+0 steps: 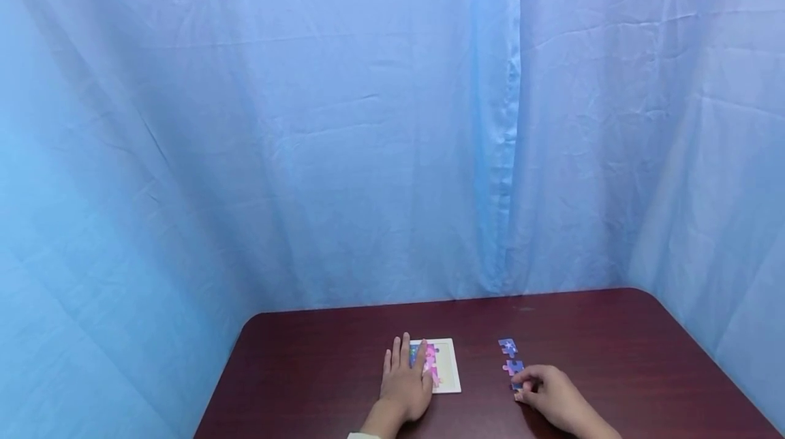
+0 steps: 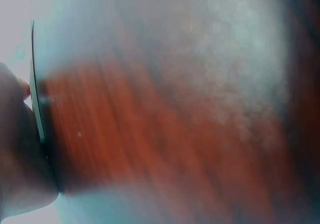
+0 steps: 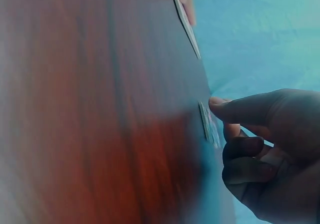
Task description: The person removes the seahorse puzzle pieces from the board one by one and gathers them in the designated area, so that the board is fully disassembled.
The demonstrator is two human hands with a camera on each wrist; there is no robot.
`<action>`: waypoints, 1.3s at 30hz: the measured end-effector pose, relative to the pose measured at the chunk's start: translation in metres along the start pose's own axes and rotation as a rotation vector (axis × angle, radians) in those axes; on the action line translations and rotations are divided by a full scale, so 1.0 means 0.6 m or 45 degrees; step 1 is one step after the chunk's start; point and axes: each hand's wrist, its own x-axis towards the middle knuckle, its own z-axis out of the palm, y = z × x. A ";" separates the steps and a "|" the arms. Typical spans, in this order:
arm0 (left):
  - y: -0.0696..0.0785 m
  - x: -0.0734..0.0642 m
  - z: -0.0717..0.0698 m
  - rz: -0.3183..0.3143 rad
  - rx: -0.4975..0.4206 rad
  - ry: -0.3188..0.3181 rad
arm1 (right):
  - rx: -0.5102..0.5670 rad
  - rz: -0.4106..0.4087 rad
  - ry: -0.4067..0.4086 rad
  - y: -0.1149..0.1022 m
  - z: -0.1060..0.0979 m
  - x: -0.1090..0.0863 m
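Observation:
In the head view my left hand [image 1: 407,388] rests with its fingers spread over the left part of a white-framed jigsaw puzzle board [image 1: 454,365]. Pink and blue pieces [image 1: 431,357] fill part of the board beside the fingers; the hand covers the rest of that side. To the right, my right hand [image 1: 552,395] has its fingers curled and its thumb and forefinger pinching a blue puzzle piece [image 1: 517,386] at the table surface. Just beyond it lie a blue and pink puzzle piece [image 1: 513,367] and a blue piece with a white star shape [image 1: 508,347].
The dark red-brown wooden table [image 1: 319,357] has rounded far corners. Light blue curtains [image 1: 368,153] hang behind it and on both sides. Much of the left wrist view is blurred tabletop [image 2: 150,144].

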 end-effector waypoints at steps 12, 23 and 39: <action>0.003 0.000 0.000 -0.008 -0.054 0.031 | 0.033 -0.194 -0.027 -0.045 0.062 0.015; 0.002 0.004 0.003 -0.047 -0.020 0.026 | 0.210 -0.269 -0.088 -0.090 0.100 0.056; 0.006 0.002 -0.005 -0.049 -0.040 -0.002 | 0.491 -0.046 -0.271 -0.099 0.153 0.094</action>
